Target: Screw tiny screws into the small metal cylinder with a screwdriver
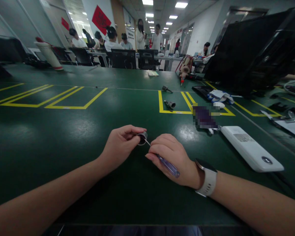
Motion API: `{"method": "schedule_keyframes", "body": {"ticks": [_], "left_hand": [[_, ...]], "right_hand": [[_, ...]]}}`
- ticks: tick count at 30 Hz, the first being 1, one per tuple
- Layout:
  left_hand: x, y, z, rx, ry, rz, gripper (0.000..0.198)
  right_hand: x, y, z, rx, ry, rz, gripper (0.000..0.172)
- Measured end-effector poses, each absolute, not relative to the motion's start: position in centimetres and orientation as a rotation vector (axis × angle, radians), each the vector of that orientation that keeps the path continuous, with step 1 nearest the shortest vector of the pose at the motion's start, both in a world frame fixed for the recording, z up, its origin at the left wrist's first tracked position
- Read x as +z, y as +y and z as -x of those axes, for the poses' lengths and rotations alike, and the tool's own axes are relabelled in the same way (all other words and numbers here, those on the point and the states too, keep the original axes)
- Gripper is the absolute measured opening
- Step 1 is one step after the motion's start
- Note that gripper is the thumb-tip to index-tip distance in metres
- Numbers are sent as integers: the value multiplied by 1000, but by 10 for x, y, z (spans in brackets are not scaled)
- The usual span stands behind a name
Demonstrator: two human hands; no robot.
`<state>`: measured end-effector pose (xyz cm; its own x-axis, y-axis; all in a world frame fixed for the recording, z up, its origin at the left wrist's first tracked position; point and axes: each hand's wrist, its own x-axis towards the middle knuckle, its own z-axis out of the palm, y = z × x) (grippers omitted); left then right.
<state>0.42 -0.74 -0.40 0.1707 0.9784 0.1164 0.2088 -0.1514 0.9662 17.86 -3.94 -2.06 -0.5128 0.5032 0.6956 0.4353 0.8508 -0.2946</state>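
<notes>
Between the thumb and fingers of my left hand is a small grey metal cup-shaped part, its round opening turned toward me. My right hand grips a screwdriver with a clear purple handle. The thin shaft points up and left, and its tip reaches into the mouth of the cup-shaped part; the very end is hidden inside. Both hands are just above the green table. Further back, a similar metal part with a round open end lies within yellow tape, and another dark metal piece sits behind it.
Right of my hands lie a white power bank, a phone and a white-and-blue cloth. A clipboard rests at the far right, near a large black monitor. A pale bottle leans at the back left.
</notes>
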Motion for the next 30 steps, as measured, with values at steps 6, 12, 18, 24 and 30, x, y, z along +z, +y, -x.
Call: {"method": "schedule_keyframes", "body": {"ticks": [6, 12, 18, 24, 30], "left_hand": [[-2, -8, -4, 1062, 1157, -1567, 14], [-2, -4, 0, 987, 1071, -1460, 38], [-15, 15, 12, 896, 1140, -1962, 37], [-22, 30, 17, 799, 1362, -2523, 28], [-21, 48, 3, 763, 1532, -2502, 32]], "right_hand": [[-20, -40, -178, 128, -2181, 690, 10], [-19, -41, -179, 229, -2051, 700, 5], [-20, -39, -180, 342, -1913, 789, 4], [-15, -36, -183, 507, -1844, 864, 6], [-16, -34, -189, 719, -1708, 877, 18]]}}
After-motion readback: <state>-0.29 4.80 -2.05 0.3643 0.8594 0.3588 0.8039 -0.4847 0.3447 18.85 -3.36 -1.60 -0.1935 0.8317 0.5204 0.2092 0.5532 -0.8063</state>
